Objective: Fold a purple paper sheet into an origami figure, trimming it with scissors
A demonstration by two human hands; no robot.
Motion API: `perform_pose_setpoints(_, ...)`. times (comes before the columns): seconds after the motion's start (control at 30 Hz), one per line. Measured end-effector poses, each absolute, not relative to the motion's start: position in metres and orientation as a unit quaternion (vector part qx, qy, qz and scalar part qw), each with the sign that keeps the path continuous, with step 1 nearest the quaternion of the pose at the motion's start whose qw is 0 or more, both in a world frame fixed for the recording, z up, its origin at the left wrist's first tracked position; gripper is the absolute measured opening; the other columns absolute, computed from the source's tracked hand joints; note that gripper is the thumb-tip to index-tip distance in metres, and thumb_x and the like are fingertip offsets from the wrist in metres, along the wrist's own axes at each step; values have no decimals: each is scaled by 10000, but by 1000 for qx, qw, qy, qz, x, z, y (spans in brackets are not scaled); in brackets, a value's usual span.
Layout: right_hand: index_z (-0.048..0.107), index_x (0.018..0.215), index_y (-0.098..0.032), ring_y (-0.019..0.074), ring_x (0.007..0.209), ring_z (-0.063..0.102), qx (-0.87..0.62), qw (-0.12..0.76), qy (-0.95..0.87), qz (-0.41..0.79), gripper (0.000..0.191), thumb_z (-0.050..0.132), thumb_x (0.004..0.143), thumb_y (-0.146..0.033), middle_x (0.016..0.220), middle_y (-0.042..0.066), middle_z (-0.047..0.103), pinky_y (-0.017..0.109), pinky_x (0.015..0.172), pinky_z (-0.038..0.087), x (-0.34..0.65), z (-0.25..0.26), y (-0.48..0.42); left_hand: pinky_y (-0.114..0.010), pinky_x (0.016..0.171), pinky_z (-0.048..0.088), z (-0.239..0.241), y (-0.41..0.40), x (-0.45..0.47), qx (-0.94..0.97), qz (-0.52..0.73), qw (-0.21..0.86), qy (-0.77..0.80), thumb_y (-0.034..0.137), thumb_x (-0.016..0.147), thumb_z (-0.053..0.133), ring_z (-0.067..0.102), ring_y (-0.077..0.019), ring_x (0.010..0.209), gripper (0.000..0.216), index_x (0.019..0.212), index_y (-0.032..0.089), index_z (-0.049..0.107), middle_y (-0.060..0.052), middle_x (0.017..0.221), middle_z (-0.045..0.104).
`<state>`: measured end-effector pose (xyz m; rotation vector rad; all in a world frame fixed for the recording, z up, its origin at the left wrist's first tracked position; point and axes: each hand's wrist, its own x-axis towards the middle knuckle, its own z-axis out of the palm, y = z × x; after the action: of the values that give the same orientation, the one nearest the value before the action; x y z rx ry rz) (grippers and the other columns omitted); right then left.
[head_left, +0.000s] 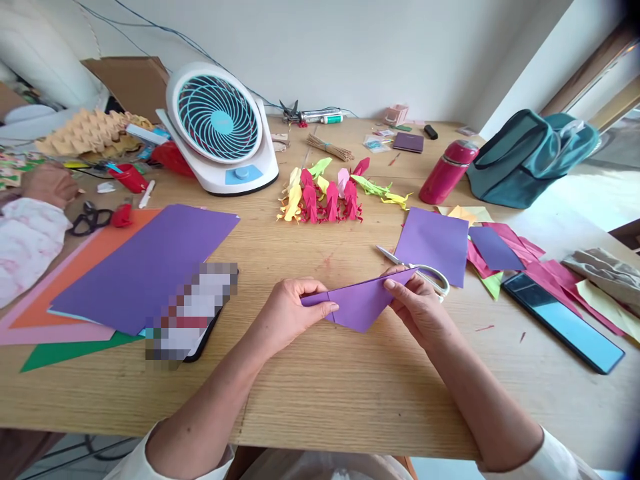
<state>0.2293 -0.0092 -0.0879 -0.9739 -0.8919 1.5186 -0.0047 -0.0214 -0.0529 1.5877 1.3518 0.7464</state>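
Head view: your left hand (293, 312) and right hand (419, 308) closely pinch the folded purple paper (361, 305), where uneven tugging could skew or tear it.

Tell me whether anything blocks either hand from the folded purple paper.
Nothing visible does: the left hand and right hand both pinch the folded paper directly. The scissors lie beyond the right hand, not between it and the paper.
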Motion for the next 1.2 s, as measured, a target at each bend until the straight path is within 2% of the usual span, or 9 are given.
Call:
perform_pose_setpoints(0.07, 730, 868, -256, 170, 742, 657, -413, 520, -377, 646, 257, 875, 684, -362, 803, -7, 737, 305, 718, 539, 229, -88, -9, -223, 604, 358, -51, -23, -4, 649, 299, 438, 546, 326, 756, 732, 514, -115, 637, 193, 664, 167, 673, 42, 660, 604)
perform_pose_setpoints(0.2, 763, 898, -240, 228, 887, 704, -423, 492, -380, 660, 298, 877, 672, -396, 908, 38, 780, 364, 847, 550, 226, -88, -10, -223, 597, 353, -52, -23, -4, 653, 293, 442, 540, 338, 768, 726, 506, -116, 627, 201, 672, 171, 671, 43, 655, 602)
perform_pose_setpoints(0.27, 765, 877, -244, 228, 884, 709, -428, 495, -378, 656, 286, 878, 671, -405, 900, 37, 783, 369, 862, 548, 226, -88, -11, -221, 591, 349, -52, -22, -4, 651, 289, 450, 538, 340, 767, 724, 498, -115, 623, 200, 673, 170, 673, 46, 645, 592)
perform_pose_setpoints(0.43, 764, 884, -254, 211, 831, 707, -418, 498, -376, 660, 244, 848, 722, -416, 892, 28, 782, 357, 840, 551, 227, -88, -12, -217, 586, 340, -54, -20, -3, 639, 281, 472, 539, 333, 752, 730, 481, -111, 623, 186, 685, 169, 673, 54, 635, 566)
perform_pose_setpoints(0.6, 770, 861, -260, 162, 767, 678, -409, 502, -367, 667, 183, 812, 777, -417, 859, 15, 776, 292, 786, 543, 229, -88, -12, -216, 589, 334, -57, -20, -4, 630, 266, 495, 536, 341, 766, 717, 480, -109, 620, 186, 717, 167, 675, 58, 636, 564)
perform_pose_setpoints(0.73, 771, 854, -250, 165, 735, 662, -417, 508, -379, 651, 207, 781, 803, -451, 845, 25, 773, 297, 750, 538, 229, -87, -13, -226, 625, 370, -61, -19, -4, 637, 246, 520, 513, 345, 780, 705, 534, -131, 672, 178, 778, 167, 703, 39, 701, 620)
perform_pose_setpoints(0.83, 777, 846, -248, 173, 728, 668, -416, 516, -379, 646, 208, 797, 782, -445, 832, 26, 774, 311, 751, 543, 228, -84, -13, -235, 650, 388, -62, -19, -4, 639, 236, 531, 504, 341, 791, 695, 566, -147, 719, 192, 858, 163, 726, 19, 770, 662)
perform_pose_setpoints(1.03, 788, 904, -258, 208, 863, 705, -411, 505, -379, 658, 312, 883, 670, -441, 918, 26, 790, 350, 866, 557, 223, -81, -15, -223, 607, 351, -63, -20, -3, 653, 245, 499, 514, 309, 810, 658, 503, -120, 653, 154, 786, 159, 685, 44, 690, 585)
perform_pose_setpoints(1.2, 797, 880, -221, 217, 850, 711, -440, 456, -399, 663, 347, 898, 641, -451, 920, 51, 795, 354, 844, 564, 220, -88, -15, -229, 659, 408, -63, -20, -4, 655, 240, 515, 498, 292, 812, 668, 574, -143, 723, 136, 825, 163, 709, 24, 765, 658)
